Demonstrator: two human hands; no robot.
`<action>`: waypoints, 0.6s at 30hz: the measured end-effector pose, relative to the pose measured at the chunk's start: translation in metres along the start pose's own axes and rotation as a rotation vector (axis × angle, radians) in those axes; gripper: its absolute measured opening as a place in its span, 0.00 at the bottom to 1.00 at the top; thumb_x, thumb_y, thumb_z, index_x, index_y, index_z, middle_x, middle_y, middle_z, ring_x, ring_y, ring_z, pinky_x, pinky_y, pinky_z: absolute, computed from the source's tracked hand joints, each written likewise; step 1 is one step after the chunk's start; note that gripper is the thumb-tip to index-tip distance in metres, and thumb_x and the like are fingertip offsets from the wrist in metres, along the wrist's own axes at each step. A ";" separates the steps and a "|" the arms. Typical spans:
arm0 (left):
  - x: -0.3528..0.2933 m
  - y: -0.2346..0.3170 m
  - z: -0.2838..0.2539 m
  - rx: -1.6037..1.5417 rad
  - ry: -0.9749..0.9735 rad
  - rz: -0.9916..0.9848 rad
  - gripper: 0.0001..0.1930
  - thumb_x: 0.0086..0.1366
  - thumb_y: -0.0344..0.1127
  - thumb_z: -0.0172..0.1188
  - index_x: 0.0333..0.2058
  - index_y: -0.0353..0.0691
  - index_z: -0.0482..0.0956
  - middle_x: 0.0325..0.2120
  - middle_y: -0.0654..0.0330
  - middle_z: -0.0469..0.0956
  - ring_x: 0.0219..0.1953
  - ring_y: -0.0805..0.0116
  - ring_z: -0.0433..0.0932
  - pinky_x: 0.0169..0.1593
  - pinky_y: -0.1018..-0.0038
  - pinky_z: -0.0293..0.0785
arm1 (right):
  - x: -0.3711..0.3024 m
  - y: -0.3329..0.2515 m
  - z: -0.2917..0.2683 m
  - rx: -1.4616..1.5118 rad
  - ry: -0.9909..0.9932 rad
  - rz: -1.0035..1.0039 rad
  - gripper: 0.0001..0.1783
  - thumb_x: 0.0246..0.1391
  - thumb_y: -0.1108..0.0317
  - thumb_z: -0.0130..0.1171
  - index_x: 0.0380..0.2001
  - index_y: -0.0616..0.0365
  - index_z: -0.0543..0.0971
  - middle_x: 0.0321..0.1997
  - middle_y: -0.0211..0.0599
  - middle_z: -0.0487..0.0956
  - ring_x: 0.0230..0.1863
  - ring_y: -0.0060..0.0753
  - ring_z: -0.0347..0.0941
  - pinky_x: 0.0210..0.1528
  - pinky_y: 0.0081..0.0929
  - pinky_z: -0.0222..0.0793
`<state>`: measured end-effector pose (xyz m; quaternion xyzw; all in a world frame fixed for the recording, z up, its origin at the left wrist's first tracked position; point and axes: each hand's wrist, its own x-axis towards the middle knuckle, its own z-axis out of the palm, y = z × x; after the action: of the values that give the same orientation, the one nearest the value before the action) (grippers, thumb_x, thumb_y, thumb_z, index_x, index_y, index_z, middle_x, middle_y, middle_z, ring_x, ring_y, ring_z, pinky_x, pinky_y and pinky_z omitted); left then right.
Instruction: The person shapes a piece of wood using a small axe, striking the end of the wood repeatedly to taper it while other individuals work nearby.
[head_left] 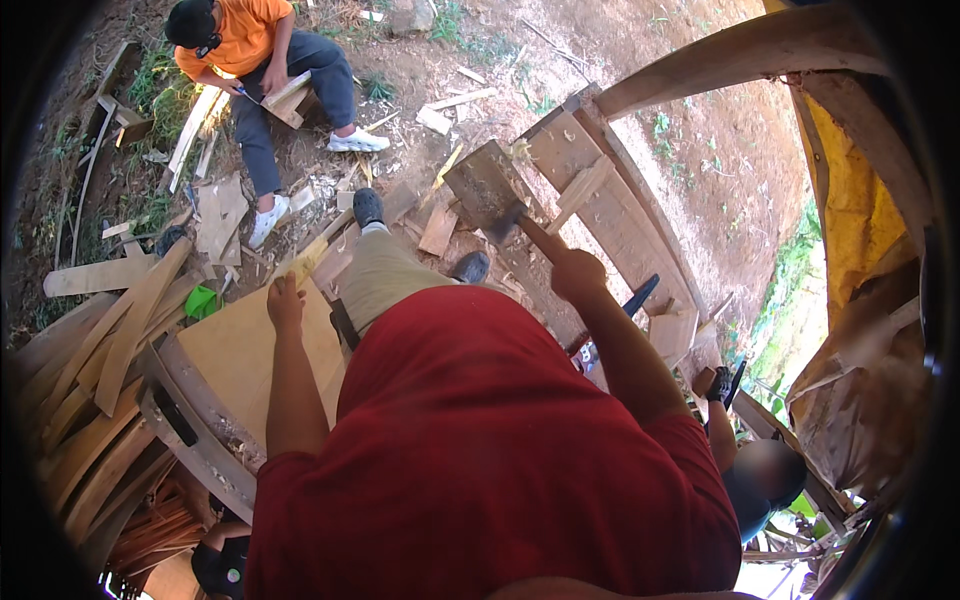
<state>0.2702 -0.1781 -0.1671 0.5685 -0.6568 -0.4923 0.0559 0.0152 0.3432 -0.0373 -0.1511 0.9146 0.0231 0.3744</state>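
My left hand [287,300] is closed on the near end of a pale yellow wood strip [312,256], over the edge of a flat plywood sheet [240,345]. In front of me on the right, my right hand [578,278] is wrapped round the handle of a wooden-handled tool [542,238]. Its dark head is blurred, so its kind is unclear. That head lies over, or just above, the near edge of a thick wooden block [487,185]; whether they touch cannot be made out. The strip and the block are well apart.
A seated person [250,60] in orange works a wood piece with a blue-handled tool at far left. At right, another person's gloved hand [720,385] holds something dark. Long planks [110,400] pile up at left. A curved timber [745,60] arches at right; scraps litter the dirt.
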 end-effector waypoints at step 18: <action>-0.114 0.231 0.213 0.717 -0.488 1.017 0.21 0.70 0.51 0.67 0.43 0.36 0.84 0.36 0.42 0.86 0.41 0.39 0.85 0.44 0.50 0.79 | -0.033 0.054 0.108 1.359 0.002 0.168 0.18 0.63 0.66 0.69 0.49 0.63 0.75 0.30 0.37 0.82 0.23 0.27 0.78 0.25 0.33 0.75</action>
<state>0.0153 0.0068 -0.0557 0.0438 -0.9598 -0.2704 -0.0618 0.0949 0.4199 -0.0964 0.1890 0.7350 -0.5271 0.3823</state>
